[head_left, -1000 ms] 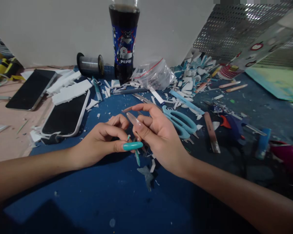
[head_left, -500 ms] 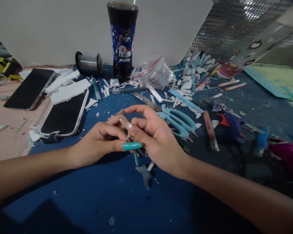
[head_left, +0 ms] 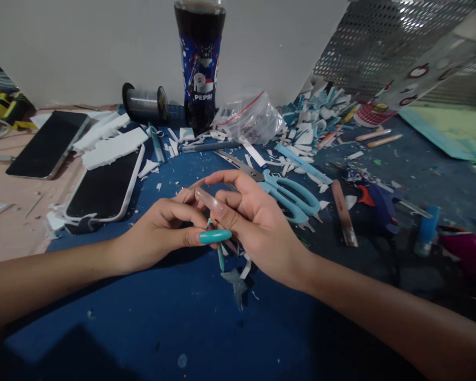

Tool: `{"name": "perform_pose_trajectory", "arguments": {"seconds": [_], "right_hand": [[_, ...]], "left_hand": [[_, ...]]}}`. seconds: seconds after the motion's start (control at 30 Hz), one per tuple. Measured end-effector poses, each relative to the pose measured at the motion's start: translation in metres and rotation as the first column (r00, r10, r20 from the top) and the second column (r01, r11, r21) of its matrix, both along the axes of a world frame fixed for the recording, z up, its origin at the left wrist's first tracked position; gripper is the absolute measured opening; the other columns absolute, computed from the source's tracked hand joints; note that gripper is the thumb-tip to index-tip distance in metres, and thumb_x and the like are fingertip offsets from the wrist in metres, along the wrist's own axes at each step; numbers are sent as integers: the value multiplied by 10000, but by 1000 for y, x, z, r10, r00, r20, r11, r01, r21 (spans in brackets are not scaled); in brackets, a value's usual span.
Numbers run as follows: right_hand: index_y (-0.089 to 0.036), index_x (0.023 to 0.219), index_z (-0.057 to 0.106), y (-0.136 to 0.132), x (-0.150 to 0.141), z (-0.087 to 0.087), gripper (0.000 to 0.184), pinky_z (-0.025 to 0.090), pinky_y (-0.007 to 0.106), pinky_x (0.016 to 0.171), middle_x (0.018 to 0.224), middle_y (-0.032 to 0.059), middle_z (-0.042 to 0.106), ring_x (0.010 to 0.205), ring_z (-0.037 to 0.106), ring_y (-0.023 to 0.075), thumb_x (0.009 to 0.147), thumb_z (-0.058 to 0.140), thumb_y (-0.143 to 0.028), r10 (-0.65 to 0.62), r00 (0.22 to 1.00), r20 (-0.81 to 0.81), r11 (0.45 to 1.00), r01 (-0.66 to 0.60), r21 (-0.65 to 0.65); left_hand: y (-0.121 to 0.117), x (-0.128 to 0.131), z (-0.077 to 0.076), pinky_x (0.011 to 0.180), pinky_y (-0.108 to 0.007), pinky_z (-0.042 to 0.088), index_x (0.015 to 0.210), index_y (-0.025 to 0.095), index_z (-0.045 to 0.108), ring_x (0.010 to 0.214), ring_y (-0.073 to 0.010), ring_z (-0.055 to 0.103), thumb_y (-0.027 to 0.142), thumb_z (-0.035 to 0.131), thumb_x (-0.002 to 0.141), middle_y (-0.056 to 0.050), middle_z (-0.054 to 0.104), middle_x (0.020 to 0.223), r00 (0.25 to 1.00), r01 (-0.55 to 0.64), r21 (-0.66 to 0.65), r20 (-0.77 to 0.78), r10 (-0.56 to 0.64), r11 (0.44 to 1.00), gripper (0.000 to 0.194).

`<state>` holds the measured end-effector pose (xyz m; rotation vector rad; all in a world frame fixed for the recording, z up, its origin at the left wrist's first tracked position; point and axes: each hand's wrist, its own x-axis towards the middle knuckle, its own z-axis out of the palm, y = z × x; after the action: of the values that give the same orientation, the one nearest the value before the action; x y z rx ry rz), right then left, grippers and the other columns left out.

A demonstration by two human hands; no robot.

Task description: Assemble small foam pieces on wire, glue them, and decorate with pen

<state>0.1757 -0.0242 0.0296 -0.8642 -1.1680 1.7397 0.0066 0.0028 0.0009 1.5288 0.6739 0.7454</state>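
My left hand and my right hand meet over the middle of the blue table. Both have fingers bent and pinched together around something tiny, mostly hidden behind the fingers. A long teal nail shows on the left thumb and a long pale pink nail on the right thumb. Just under the hands lie a grey star-like scrap and thin teal and white slivers. Light-blue-handled scissors rest beside my right hand, their blades passing behind its fingers.
Two phones lie at the left, with white foam strips by them. Behind stand a wire spool, a Pepsi bottle and a zip bag. Foam scraps, a pink-handled blade and a blue lighter are at the right.
Hardly anything differs. My right thumb has shifted very slightly to the right, and both hands stay together in the same place.
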Motion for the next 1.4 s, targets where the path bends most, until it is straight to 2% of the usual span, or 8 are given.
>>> {"name": "perform_pose_trajectory", "arguments": {"seconds": [0.17, 0.4, 0.6, 0.8, 0.93, 1.13, 1.23, 1.4], "right_hand": [[-194, 1000, 461, 0, -1, 1, 110, 367, 152, 406, 575, -94, 499, 448, 451, 38, 919, 536, -194, -10, 1000, -13, 1000, 10, -13], [-201, 981, 475, 1, -2, 1, 103, 364, 156, 377, 594, -77, 530, 447, 481, 48, 913, 550, -221, -9, 999, -41, 997, 6, -80], [-209, 979, 494, 1, -1, 0, 104, 381, 163, 398, 600, -77, 528, 446, 477, 46, 906, 564, -237, -17, 997, -73, 996, 10, -92], [-214, 982, 501, 2, 1, -2, 125, 334, 175, 379, 638, -60, 558, 458, 507, 59, 893, 581, -247, 7, 996, -93, 994, -18, -112], [-216, 976, 506, 2, 1, -4, 135, 351, 182, 397, 641, -56, 575, 470, 519, 64, 882, 595, -253, 10, 994, -109, 991, -25, -133], [-210, 967, 510, 2, 1, -4, 138, 361, 172, 393, 651, -53, 591, 485, 556, 69, 871, 606, -237, -2, 992, -127, 986, -18, -164], [-208, 962, 509, 2, 0, -4, 139, 346, 166, 377, 642, -56, 584, 466, 545, 64, 869, 606, -241, -12, 992, -123, 984, -10, -177], [-204, 970, 512, 2, 0, -4, 138, 349, 163, 394, 669, -41, 598, 484, 542, 62, 874, 600, -248, -8, 994, -112, 981, -14, -193]], "left_hand": [[0, -1, 0, 907, -328, 455, 668, 238, 737, 965, -179, 563, 323, 717, 774, -15, 642, 813, 1000, 6, 2, -6, -6, 1000, 137], [0, -2, 0, 884, -325, 474, 681, 241, 741, 956, -176, 576, 287, 712, 783, -13, 658, 829, 1000, 17, 26, 1, -17, 1000, 116], [1, -1, 2, 931, -363, 469, 642, 231, 733, 1024, -212, 569, 330, 714, 776, -31, 663, 783, 1000, 14, 19, -15, -13, 1000, 168], [1, -2, 3, 958, -353, 458, 658, 232, 737, 1075, -214, 556, 321, 717, 774, -34, 685, 854, 999, 33, 0, -8, -33, 999, 148], [0, -3, 3, 948, -349, 470, 676, 229, 739, 1107, -220, 553, 315, 702, 791, -40, 697, 883, 998, 63, -44, 11, -63, 997, 149], [0, -1, 4, 972, -368, 458, 666, 224, 737, 1129, -234, 551, 363, 711, 776, -49, 704, 882, 998, 54, -28, 17, -53, 998, 178], [0, -1, 4, 942, -345, 471, 674, 226, 738, 1074, -217, 575, 373, 709, 775, -41, 699, 829, 998, 64, -31, 15, -64, 997, 181], [0, -2, 3, 872, -330, 503, 677, 212, 743, 1036, -217, 590, 393, 711, 767, -57, 697, 886, 999, 53, -54, 17, -52, 997, 205]]}}
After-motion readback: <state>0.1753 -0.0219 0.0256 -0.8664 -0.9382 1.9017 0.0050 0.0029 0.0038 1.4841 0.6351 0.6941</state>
